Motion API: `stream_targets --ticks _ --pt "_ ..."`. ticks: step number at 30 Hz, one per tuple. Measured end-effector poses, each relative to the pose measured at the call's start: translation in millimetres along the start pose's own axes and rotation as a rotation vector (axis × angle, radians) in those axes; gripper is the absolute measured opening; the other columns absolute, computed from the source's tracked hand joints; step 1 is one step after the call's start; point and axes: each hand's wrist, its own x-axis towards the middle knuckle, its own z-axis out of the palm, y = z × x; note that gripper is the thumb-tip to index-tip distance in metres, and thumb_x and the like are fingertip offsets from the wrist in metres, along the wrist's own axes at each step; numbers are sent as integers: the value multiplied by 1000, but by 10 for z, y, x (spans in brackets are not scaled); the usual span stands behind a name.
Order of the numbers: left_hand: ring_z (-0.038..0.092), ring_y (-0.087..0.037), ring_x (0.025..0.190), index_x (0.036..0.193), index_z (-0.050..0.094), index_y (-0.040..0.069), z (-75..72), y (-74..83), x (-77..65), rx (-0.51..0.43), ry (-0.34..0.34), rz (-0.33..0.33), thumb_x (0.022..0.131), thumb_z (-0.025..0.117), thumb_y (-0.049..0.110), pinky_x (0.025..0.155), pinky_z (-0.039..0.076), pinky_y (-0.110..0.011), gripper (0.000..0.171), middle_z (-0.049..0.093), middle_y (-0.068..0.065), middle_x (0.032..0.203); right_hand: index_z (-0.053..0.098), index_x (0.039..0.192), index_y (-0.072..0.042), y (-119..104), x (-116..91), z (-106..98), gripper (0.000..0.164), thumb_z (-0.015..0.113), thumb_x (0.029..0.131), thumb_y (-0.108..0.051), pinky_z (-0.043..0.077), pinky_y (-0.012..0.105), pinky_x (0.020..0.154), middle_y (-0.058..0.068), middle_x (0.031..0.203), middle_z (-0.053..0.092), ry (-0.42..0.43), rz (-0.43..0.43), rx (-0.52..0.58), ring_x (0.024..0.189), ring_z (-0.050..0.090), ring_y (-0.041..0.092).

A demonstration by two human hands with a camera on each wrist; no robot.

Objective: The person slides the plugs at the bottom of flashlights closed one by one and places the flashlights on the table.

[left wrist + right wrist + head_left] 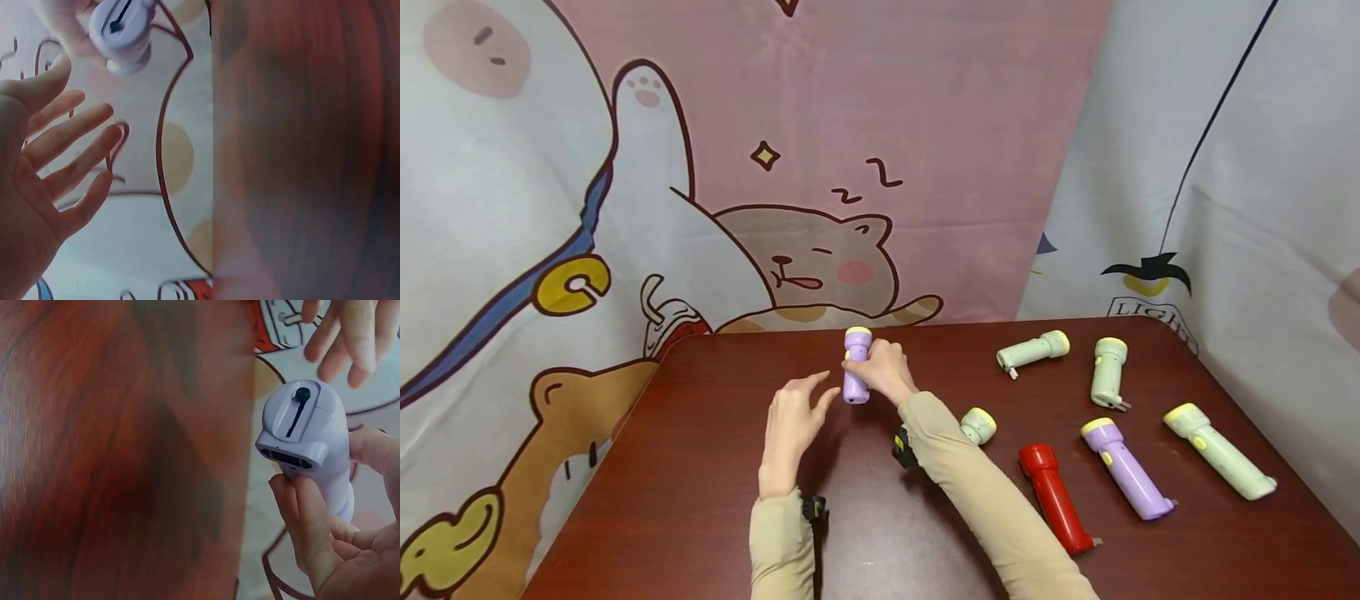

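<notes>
Flashlight (855,389), purple, is up above the table (715,500) near its far edge, gripped by right hand (887,372). Left hand (792,419) empty, fingers spread, just beside. Looks like mid-air handling; next move probably calls for left fingers closing round it. Count: seven total. Held one, one more purple flashlight (1127,471), four green flashlights (1221,454) (one part-hidden), one red flashlight (1056,504).

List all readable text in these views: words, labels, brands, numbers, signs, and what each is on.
"LIGHT": backdrop cloth, right side, just behind the table; partly cut off.
"Z": same cloth, above the drawn sleeping cat.
"Z": a smaller one, just below and left of it.
Yellow marking on the black right-wrist device: too small to read.
Held purple flashlight, other flashlights: no readable text.
</notes>
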Motion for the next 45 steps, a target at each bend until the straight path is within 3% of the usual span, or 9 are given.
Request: stream_targets --ticks 10,15,19,33,40,45 --pt "60 -37 103 107 67 4 -159 -251 -121 6 65 -106 80 69 24 88 46 -47 34 66 -17 110 63 86 -2 -46 0 356 45 74 69 -42 49 31 56 10 76 65 -39 24 -27 66 62 22" --pt "57 -36 109 109 66 4 -220 -311 -153 7 51 -199 80 69 23 91 44 -47 34 64 -17 114 64 87 -3 -62 -11 451 45 74 69 -43 50 33 58 10 78 66 -47 44 -30 69 64 25" --pt "56 -36 109 109 65 4 -248 -325 -170 12 39 -236 82 68 21 91 44 -48 32 64 -17 114 64 91 -3 -57 -5 518 46 74 70 -43 51 34 62 11 82 66 -54 59 -30 74 65 28" --pt "59 -38 103 105 67 3 -255 -300 -171 4 33 -236 83 67 21 83 47 -50 28 66 -18 107 64 92 -1 -22 7 625 51 74 70 -46 52 35 62 12 82 66 -57 75 -54 76 66 29" --pt "63 -39 94 104 68 4 -225 -285 -122 20 28 -238 82 67 20 75 49 -50 27 68 -17 103 63 93 0 -48 -42 532 49 71 74 -44 49 26 51 11 78 66 -124 60 -53 59 64 19" --pt "65 -39 87 102 69 6 -182 -258 -71 31 32 -234 82 67 20 69 50 -49 25 69 -15 99 63 82 -2 -76 -73 372 39 68 77 -40 46 28 50 11 71 64 -134 -17 -140 54 59 17"
